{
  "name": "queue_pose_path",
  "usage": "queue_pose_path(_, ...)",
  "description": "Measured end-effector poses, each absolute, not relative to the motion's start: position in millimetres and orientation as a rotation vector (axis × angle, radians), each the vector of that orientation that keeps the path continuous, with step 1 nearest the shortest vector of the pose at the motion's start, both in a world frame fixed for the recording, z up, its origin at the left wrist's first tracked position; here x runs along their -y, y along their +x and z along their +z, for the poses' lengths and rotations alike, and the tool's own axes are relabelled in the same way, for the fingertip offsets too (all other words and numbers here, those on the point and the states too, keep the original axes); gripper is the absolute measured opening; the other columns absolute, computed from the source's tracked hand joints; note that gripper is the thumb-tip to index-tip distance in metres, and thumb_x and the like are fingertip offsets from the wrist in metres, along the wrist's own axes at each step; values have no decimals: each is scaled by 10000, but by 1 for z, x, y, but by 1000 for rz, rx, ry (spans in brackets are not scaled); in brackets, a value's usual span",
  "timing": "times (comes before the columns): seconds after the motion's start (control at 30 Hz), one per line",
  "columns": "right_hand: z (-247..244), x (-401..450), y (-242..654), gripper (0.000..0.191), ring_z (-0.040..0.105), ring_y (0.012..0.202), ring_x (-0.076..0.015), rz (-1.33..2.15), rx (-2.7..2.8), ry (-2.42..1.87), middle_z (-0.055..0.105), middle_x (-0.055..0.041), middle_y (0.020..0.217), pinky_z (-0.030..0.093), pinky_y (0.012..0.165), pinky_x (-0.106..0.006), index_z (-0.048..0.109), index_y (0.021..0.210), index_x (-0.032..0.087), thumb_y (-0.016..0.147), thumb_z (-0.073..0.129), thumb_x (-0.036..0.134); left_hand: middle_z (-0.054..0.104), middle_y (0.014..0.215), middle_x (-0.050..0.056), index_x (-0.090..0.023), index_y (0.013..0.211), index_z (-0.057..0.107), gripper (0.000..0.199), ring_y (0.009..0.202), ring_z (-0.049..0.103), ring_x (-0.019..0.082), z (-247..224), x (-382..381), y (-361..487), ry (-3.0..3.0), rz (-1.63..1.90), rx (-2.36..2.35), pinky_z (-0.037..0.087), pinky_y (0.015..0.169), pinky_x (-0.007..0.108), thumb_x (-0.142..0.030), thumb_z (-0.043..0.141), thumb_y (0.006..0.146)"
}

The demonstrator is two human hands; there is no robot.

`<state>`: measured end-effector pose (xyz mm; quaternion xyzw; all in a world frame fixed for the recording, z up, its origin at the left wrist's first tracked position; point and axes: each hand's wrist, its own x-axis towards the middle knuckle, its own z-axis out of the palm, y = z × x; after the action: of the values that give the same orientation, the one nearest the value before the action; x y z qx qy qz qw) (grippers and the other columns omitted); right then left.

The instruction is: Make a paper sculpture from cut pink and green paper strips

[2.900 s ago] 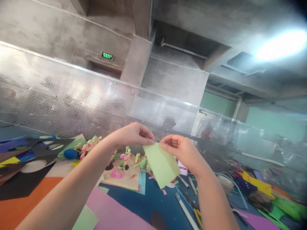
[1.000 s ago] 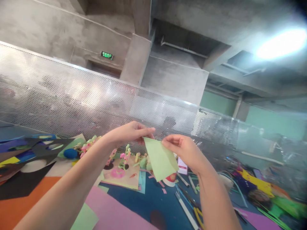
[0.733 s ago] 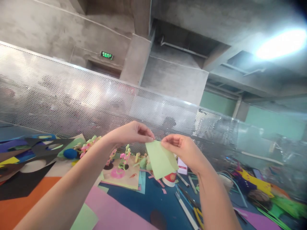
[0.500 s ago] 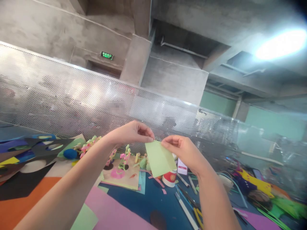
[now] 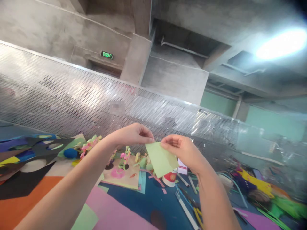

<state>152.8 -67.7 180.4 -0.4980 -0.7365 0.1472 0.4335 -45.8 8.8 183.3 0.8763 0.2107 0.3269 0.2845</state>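
Note:
A light green sheet of paper (image 5: 160, 159) hangs tilted in the air above the table. My left hand (image 5: 137, 133) pinches its upper left corner between thumb and fingers. Along the same top edge, a little to the right, my right hand (image 5: 178, 145) grips the paper with thumb and index finger. Behind the sheet stands a red and white paper cup (image 5: 170, 179), its upper part mostly hidden. To the left, a beige board (image 5: 127, 180) carries small pink and green paper flowers (image 5: 125, 158).
Pink paper (image 5: 115, 210), orange paper (image 5: 40, 198) and black paper (image 5: 26, 185) cover the left and front. A white pen-like tool (image 5: 185, 210) and yellow-handled pliers (image 5: 198, 217) lie by my right forearm. A perforated metal screen (image 5: 72, 92) closes the back.
The green paper has swung slightly, its lower right corner shifting to the right. Both hands keep their hold, and my left hand has dipped a little.

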Motion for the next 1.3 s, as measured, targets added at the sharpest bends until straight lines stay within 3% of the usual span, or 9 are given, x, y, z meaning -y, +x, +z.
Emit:
queue_pose_path(0.57, 181, 66, 152, 97, 626, 753, -161, 373, 1851, -1267, 681, -42, 816, 496, 691, -308, 640, 789, 198, 775, 628, 294, 629, 740, 1, -195, 842, 672, 245, 650, 514, 121, 187, -2, -45, 2568, 822, -682, 365, 575, 227, -391, 538, 778)
queue_pose_path(1.3, 178, 63, 154, 95, 636, 788, -154, 340, 1887, -1294, 695, -45, 832, 492, 722, -276, 645, 813, 180, 792, 613, 267, 651, 730, 0, -187, 847, 700, 233, 635, 515, 110, 184, -9, -45, 2519, 798, -665, 364, 574, 212, -350, 560, 761)
